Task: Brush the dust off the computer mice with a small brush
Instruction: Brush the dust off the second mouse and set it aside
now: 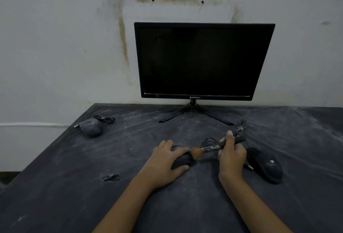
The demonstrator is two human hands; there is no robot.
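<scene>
In front of the monitor (202,60), I dusted the middle mouse (182,161) on the powdery table (74,186).

My left hand (167,160) curled over that mouse, thumb along its near edge, to stop it skidding under the strokes. My right hand (232,153) closed round the handle of the small brush (209,147), angled so the bristles touched the mouse's right flank. A black mouse (265,165) lay below the monitor's right corner. A grey-dusted mouse (91,127) waited well to the monitor's left, probably next.
</scene>
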